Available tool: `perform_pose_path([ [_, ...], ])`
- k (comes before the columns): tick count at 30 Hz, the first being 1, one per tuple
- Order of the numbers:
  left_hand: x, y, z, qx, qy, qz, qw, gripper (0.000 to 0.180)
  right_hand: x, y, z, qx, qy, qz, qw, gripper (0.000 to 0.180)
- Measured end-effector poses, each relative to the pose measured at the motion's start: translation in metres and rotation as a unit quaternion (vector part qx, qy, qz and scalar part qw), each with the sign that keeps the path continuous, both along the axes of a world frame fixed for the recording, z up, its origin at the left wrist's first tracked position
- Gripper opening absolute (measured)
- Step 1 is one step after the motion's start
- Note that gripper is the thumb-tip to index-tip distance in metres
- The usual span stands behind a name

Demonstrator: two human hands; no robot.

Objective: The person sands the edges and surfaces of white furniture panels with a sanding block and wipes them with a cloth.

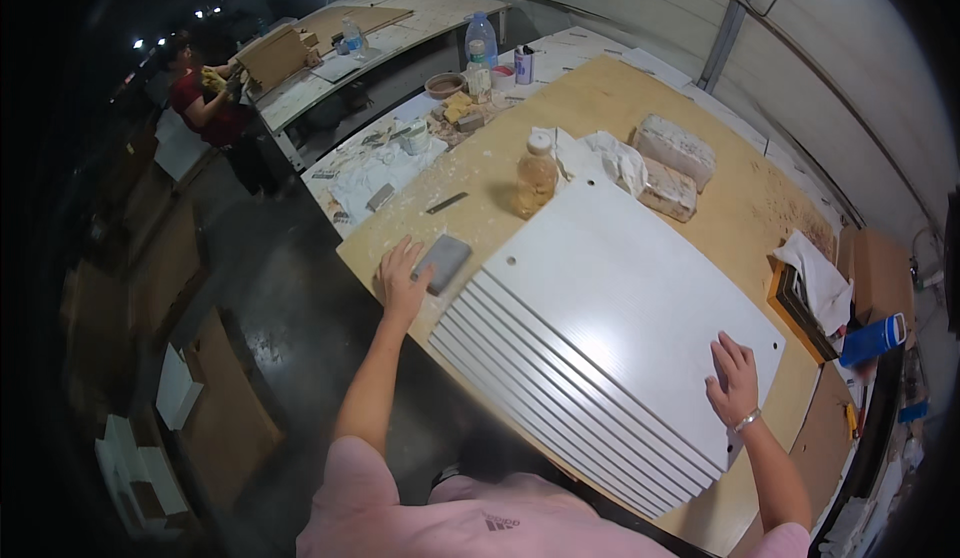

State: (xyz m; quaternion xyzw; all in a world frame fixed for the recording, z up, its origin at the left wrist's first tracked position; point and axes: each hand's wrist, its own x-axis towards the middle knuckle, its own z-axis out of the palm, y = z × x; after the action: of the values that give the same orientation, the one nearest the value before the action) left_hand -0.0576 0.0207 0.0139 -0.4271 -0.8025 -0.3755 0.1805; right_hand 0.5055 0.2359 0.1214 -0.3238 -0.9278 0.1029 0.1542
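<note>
A staggered stack of white panels point(625, 278) with small dark holes near the corners lies in front of me on a tan board. My right hand point(733, 383), with a bracelet at its wrist, rests on the top panel near its right edge. Its fingers are stretched out, holding nothing that I can see. Left of the stack, my left hand point(402, 280) is spread at the board's edge. Its thumb reaches to the side of a grey sanding block point(442, 264), which lies flat and is not gripped.
Behind the stack stand a bottle of amber liquid point(537, 173), white cloth point(612, 161) and two wrapped blocks point(674, 150). A dark flat strip point(447, 203) lies beyond the sanding block. A blue container point(872, 340) is at right. Another person point(212, 108) handles boards at far left.
</note>
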Motion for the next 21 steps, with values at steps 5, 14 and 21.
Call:
perform_pose_path([
  [5, -0.156, 0.028, -0.018, 0.012, -0.018, 0.094, 0.995, 0.034, -0.015, 0.000, 0.005, 0.031, -0.061, 0.007, 0.998, 0.061],
  [14, -0.203, 0.047, -0.027, -0.098, -0.054, 0.191, 0.975, 0.031, -0.018, -0.004, 0.004, 0.056, -0.138, 0.003, 0.989, 0.062],
  [21, -0.110, 0.049, 0.022, 0.226, -0.451, -0.110, 0.857, 0.020, -0.035, -0.009, -0.004, 0.099, -0.097, -0.065, 0.988, 0.053],
])
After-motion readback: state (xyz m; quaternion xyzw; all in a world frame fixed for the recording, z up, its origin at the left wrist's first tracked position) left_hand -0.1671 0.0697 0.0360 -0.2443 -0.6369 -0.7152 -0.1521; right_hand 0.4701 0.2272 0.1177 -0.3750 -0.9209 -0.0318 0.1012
